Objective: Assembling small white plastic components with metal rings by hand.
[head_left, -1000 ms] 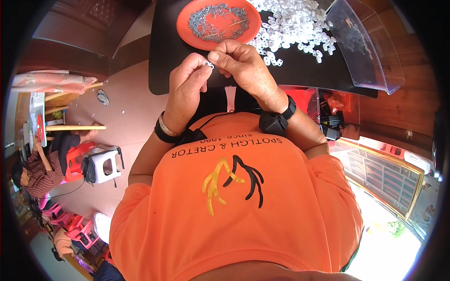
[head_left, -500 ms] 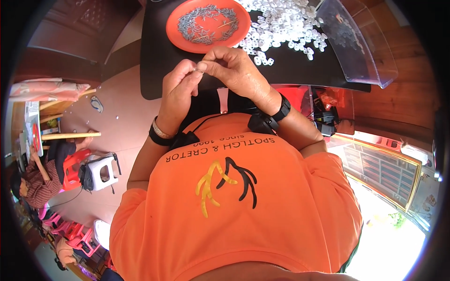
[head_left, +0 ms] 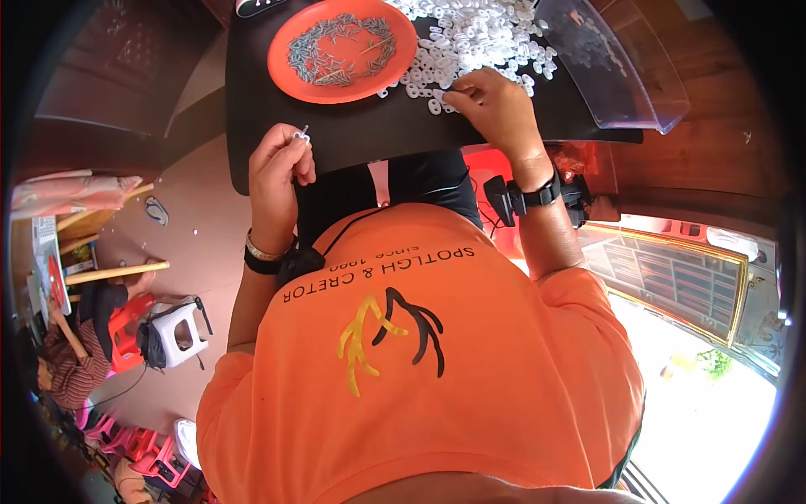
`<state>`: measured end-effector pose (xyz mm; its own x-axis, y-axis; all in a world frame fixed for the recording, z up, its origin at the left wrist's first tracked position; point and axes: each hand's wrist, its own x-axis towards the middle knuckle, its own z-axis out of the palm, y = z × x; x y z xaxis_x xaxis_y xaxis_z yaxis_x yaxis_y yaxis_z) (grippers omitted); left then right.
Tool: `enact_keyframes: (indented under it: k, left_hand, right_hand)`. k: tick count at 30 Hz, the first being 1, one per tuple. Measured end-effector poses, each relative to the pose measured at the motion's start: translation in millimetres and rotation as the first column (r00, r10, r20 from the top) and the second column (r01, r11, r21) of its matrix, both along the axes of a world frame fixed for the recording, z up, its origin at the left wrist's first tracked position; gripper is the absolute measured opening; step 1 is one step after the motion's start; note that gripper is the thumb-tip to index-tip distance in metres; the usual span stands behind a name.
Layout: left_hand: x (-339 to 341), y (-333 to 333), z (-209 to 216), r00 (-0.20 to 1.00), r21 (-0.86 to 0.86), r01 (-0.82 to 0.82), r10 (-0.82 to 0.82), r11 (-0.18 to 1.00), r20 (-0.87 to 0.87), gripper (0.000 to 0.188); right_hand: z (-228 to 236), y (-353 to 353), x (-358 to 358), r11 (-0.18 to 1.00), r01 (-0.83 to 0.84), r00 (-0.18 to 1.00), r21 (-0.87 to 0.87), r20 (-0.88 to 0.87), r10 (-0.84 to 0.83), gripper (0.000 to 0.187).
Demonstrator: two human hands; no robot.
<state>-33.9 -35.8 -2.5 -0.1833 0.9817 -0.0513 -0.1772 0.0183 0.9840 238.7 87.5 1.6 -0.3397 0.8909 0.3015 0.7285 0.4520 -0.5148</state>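
Pinched in my left hand (head_left: 277, 172) is a small white plastic piece (head_left: 300, 137) with a thin grey pin sticking up out of it. This hand is raised over the near left part of the black table. My right hand (head_left: 502, 113) reaches to the near edge of a heap of white oval plastic pieces (head_left: 478, 42) with holes in them. Its thumb and forefinger come together there, and what lies between the tips is hidden. Left of the heap, an orange plate (head_left: 340, 94) holds many small grey pins (head_left: 319, 71) and a few thin tan sticks.
A clear plastic bin (head_left: 617, 92) lies on the right side of the black table (head_left: 369, 126), by a wooden wall. On the left floor are a white stool (head_left: 178, 332), a flip-flop (head_left: 156, 211) and a seated person (head_left: 80, 361). Red and pink stools stand farther back.
My hands have parted. The right hand has gone right to the white heap; the left has moved left and slightly down, keeping the small piece. The whole view has shifted a little.
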Motion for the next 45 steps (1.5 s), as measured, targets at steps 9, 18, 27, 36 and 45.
enact_keyframes:
  k: [9, 18, 27, 36, 45]
  left_hand:
    - [-1, -6, -1, 1.000, 0.014, 0.005, -0.005, 1.000, 0.014, 0.015]
    - [9, 0, 4, 0.997, -0.010, 0.078, -0.078, 0.997, -0.021, 0.017]
    - [23, 9, 17, 0.985, 0.167, 0.175, -0.171, 0.970, -0.034, 0.016]
    - [19, 7, 14, 0.990, 0.187, 0.139, -0.141, 0.973, -0.002, 0.017]
    - [17, 5, 11, 0.991, 0.177, 0.110, -0.122, 0.978, 0.062, 0.016]
  right_hand:
    - [-11, 9, -16, 1.000, -0.025, 0.998, 0.006, 0.060, 0.025, 0.021]
    - [-3, 10, -27, 0.988, -0.059, 0.962, -0.144, -0.272, 0.018, 0.016]
    - [16, -19, -75, 0.667, -0.639, 0.549, -0.383, -0.835, 0.047, 0.012]
    - [18, -27, -85, 0.590, -0.718, 0.528, -0.369, -0.841, 0.118, 0.013]
    - [23, -42, -88, 0.594, -0.742, 0.511, -0.312, -0.836, 0.199, 0.015]
